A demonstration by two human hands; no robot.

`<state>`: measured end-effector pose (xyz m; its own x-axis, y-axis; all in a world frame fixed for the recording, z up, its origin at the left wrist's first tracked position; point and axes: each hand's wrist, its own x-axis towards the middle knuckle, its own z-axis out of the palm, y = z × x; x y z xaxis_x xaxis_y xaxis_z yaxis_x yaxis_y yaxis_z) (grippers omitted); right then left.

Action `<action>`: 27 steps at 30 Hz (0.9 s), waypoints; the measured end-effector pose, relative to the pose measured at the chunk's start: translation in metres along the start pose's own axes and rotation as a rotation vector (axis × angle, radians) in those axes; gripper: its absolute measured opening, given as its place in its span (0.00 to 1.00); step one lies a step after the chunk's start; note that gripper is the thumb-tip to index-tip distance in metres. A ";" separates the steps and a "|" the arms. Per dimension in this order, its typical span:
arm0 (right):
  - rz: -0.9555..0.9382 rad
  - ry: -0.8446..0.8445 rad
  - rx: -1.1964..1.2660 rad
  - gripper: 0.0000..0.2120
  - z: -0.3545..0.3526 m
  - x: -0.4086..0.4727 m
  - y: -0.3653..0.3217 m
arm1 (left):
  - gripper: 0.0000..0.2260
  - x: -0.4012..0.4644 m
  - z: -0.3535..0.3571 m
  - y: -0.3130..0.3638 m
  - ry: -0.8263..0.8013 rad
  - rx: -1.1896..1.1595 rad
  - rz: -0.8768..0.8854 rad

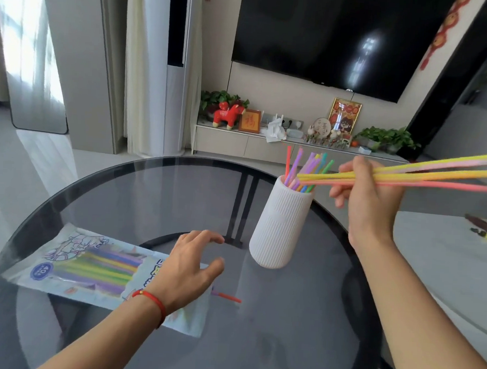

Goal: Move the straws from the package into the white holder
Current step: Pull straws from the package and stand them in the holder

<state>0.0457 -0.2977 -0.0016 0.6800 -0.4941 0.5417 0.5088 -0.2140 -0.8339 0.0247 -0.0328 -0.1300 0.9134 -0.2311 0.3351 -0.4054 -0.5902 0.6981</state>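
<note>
A white ribbed holder [280, 223] stands on the round glass table [300, 316], with several coloured straws upright in it. My right hand [369, 197] is shut on a bunch of yellow, pink and orange straws [437, 173] held almost level, their left tips over the holder's mouth. The straw package [89, 266] lies flat at the front left, with several straws inside. My left hand [189, 266] hovers over the package's right end, fingers spread and holding nothing. A red straw tip [229, 297] pokes out of the package's opening.
A white table surface [445, 268] with a small dark object lies to the right. Behind the glass table stand a low cabinet with ornaments and plants [296, 147] and a wall television [331, 35].
</note>
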 end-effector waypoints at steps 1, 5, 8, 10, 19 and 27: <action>-0.029 -0.017 -0.091 0.15 0.004 0.003 0.001 | 0.15 -0.001 -0.001 0.000 0.011 0.002 -0.008; -0.127 -0.094 -0.482 0.16 0.022 0.015 -0.002 | 0.15 -0.004 -0.005 0.002 0.027 0.020 -0.026; -0.100 -0.196 -0.649 0.16 0.034 0.021 -0.010 | 0.14 -0.004 -0.007 0.003 0.033 0.023 -0.041; -0.078 -0.209 -0.662 0.18 0.038 0.026 -0.017 | 0.14 -0.004 -0.008 0.004 0.036 0.025 -0.047; -0.316 -0.221 -0.717 0.28 0.037 0.030 -0.024 | 0.15 -0.003 -0.011 0.002 0.040 0.046 -0.056; -0.655 -0.378 -0.899 0.18 0.028 0.012 -0.017 | 0.36 -0.006 -0.026 -0.010 -0.244 0.301 0.018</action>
<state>0.0604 -0.2764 0.0218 0.6177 0.1806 0.7654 0.3666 -0.9272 -0.0771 0.0221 -0.0056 -0.1223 0.9026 -0.3998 0.1598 -0.4261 -0.7762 0.4646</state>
